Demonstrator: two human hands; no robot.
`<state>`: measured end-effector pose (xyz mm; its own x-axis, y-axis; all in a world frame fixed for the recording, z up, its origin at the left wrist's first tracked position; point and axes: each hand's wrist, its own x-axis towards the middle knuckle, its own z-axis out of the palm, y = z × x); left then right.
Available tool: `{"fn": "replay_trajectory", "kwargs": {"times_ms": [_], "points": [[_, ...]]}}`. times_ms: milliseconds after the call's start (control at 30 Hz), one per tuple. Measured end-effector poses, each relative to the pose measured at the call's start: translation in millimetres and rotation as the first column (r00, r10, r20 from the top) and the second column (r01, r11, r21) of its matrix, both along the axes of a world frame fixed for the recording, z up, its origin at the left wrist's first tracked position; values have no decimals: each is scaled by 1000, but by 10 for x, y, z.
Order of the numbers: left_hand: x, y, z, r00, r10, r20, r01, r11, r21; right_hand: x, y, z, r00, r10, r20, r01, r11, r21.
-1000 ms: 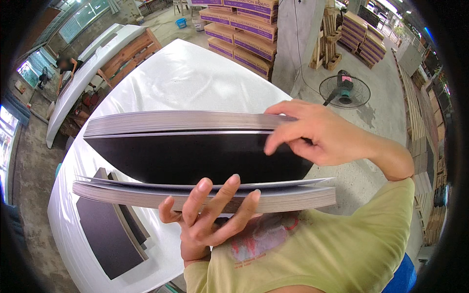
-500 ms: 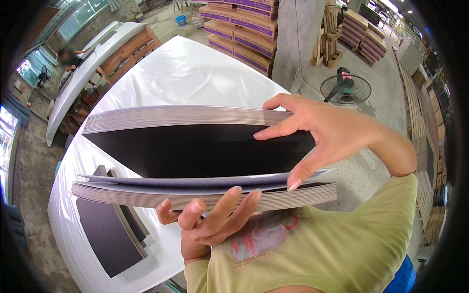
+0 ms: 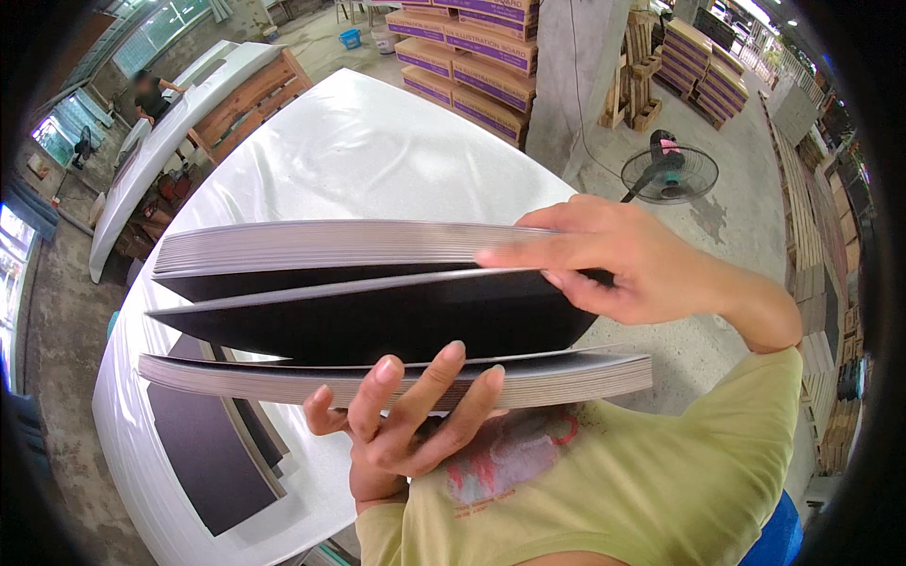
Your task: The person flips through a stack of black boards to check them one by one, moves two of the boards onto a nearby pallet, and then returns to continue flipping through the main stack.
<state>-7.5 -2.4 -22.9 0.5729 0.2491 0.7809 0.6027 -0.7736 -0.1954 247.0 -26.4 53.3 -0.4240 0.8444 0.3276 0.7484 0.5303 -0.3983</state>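
Fingers [image 3: 439, 374] of the left hand [image 3: 401, 420] spread across the edge of the near stack [image 3: 236, 378], though whether they clamp it cannot be told. Beyond it, a tilted black board [image 3: 377, 321] fills the gap before the far stack [image 3: 311, 245], whose right end the right hand [image 3: 623, 264] clamps, all over a white table [image 3: 359, 141] with dark boards [image 3: 193, 448] lying at left. Farther off stand a fan [image 3: 672, 177], piled cartons [image 3: 462, 66] and, upper left, a person [image 3: 151, 99] beside another table [image 3: 137, 179].
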Motion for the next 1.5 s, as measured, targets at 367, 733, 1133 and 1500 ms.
{"fn": "replay_trajectory", "kwargs": {"times_ms": [367,733,1133,1500], "points": [[-62,-114,-81,993,106,47,-105,994,-26,-68,-38,186,999,-30,18,34,946,-323],[-18,62,-218,993,-1,117,-25,976,217,14,43,129,991,110,79,-90,971,-221],[95,70,-210,960,-104,259,53,979,198,-72,-68,36,997,19,73,-16,999,-38],[16,-65,-82,995,-34,96,42,996,-83,-75,-52,171,999,-20,-38,8,958,-287]]}}
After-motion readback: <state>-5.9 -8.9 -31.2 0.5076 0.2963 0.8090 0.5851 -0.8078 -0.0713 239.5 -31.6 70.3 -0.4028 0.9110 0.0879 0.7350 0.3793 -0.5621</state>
